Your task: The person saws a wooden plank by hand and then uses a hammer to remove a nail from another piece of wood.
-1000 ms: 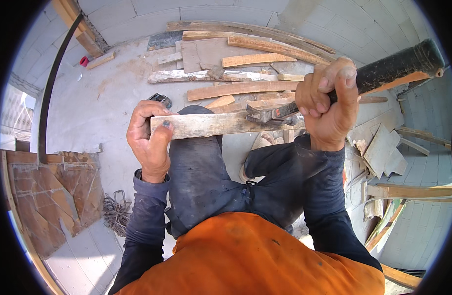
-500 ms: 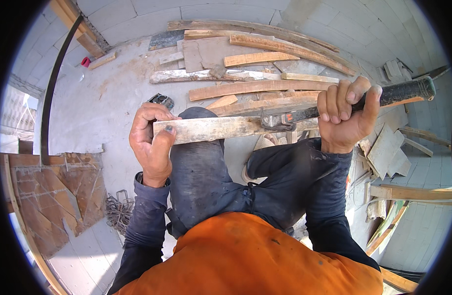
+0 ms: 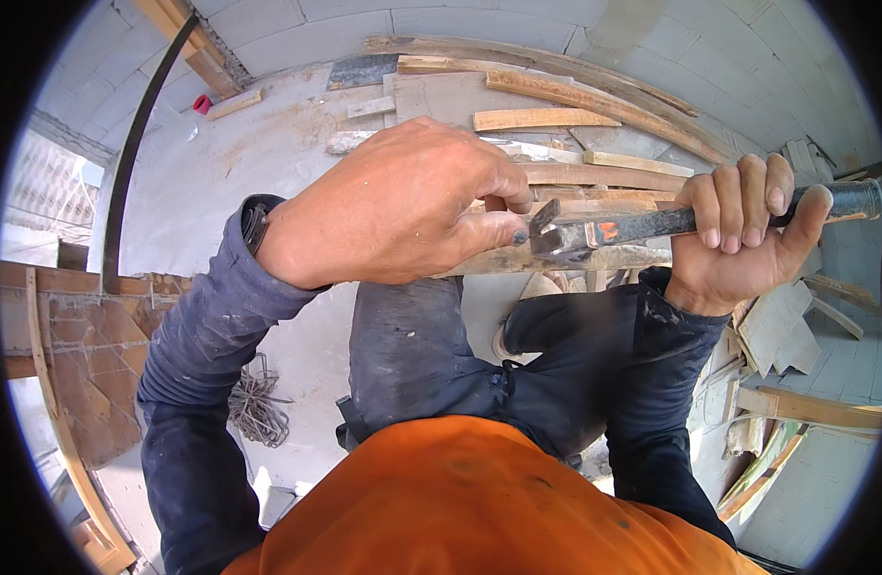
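Note:
My right hand is wrapped around the black handle of a claw hammer. The metal head of the hammer hangs over a worn wooden board, which lies across my raised knee. Just left of the hammer head is my left hand, seen from its back above the board. Its fingers are curled, with thumb and forefinger close together at the claw; whatever they pinch, if anything, is hidden. The left part of the board is covered by this hand.
Several planks and offcuts lie on the floor ahead, before a block wall. A bundle of bent wire sits at my left. Broken sheet pieces and timber are at the right. A dark upright bar stands at left.
My left hand has let go of the board's left end and moved right and up, beside the hammer head. The right hand still grips the hammer, its head lifted slightly off the board.

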Demonstrator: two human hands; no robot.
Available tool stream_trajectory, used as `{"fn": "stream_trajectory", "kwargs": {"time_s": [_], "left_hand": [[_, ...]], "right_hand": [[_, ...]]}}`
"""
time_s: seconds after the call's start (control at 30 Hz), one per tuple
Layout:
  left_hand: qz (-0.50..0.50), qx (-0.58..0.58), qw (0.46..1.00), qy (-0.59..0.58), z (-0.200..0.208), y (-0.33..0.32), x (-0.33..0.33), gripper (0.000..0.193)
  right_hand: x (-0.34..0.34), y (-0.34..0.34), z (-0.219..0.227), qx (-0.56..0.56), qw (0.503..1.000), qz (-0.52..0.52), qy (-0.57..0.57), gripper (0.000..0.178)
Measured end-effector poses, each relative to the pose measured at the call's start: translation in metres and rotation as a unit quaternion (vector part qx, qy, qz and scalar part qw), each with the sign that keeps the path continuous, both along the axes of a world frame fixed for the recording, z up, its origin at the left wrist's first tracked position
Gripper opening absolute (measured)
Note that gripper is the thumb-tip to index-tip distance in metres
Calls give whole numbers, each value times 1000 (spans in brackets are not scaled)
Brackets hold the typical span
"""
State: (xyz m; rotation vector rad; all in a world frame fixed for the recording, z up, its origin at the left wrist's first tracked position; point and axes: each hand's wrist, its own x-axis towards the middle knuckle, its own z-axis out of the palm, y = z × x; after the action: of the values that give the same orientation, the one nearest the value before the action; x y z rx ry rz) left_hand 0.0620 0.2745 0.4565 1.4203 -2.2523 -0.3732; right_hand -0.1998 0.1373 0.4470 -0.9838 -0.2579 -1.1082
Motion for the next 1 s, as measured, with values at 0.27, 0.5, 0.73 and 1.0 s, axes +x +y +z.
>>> {"fn": "stream_trajectory", "kwargs": {"time_s": [0.27,0.5,0.73,1.0], "left_hand": [[16,70,992,101,7,-4,36,22],[57,35,972,226,-14,-18,95,30],[409,128,901,69,-259,-13,223,30],[431,257,864,-38,-375,-17,268,38]], "right_hand": [[43,-13,30,-90,995,15,31,46],[96,15,26,-122,959,-131,218,37],[56,6,6,-80,955,-172,230,37],[-7,-2,29,-130,929,-229,259,51]]}}
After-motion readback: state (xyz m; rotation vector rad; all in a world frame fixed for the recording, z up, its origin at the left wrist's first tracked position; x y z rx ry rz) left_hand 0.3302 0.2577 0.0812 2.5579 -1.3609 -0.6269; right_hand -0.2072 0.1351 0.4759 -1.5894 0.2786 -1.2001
